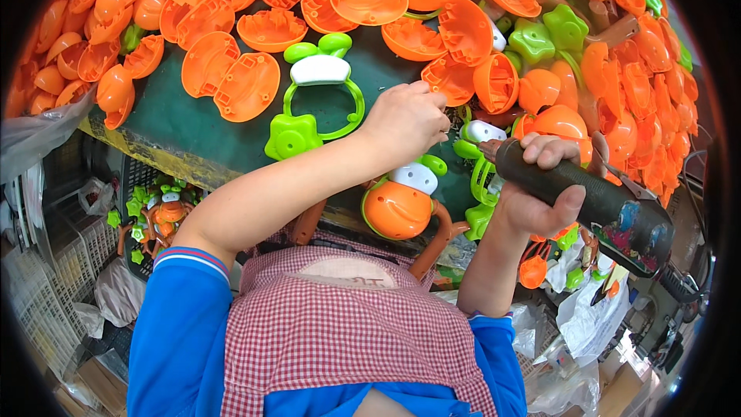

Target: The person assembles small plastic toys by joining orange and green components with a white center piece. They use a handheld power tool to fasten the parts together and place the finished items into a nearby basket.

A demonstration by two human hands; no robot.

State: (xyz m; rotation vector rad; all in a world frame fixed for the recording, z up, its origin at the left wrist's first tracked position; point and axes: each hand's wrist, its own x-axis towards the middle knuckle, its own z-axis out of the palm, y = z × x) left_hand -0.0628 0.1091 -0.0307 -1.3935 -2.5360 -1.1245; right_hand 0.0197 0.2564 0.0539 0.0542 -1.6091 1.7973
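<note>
My left hand (407, 122) is closed above the green tabletop, its fingertips by an orange half shell (448, 80); whatever they pinch, if anything, is hidden. Held slantwise in my right hand (540, 197) is a dark electric screwdriver (610, 215), its tip pointing left. Under my left wrist sits an orange and white toy head (397, 211) with green ears and brown arms, against the table's near edge. Just left of the screwdriver tip, a green toy part with a white piece (485, 132) lies partly covered. Another green ring part with a white top (319, 70) rests left of my left hand.
Orange half shells (369, 0) are heaped across the back and both sides of the green table (166, 120). Green star pieces (566, 27) lie among them at right. Below the table's left edge, a dark crate holds several assembled toys (166, 212). Crumpled plastic and paper (590, 316) hang lower right.
</note>
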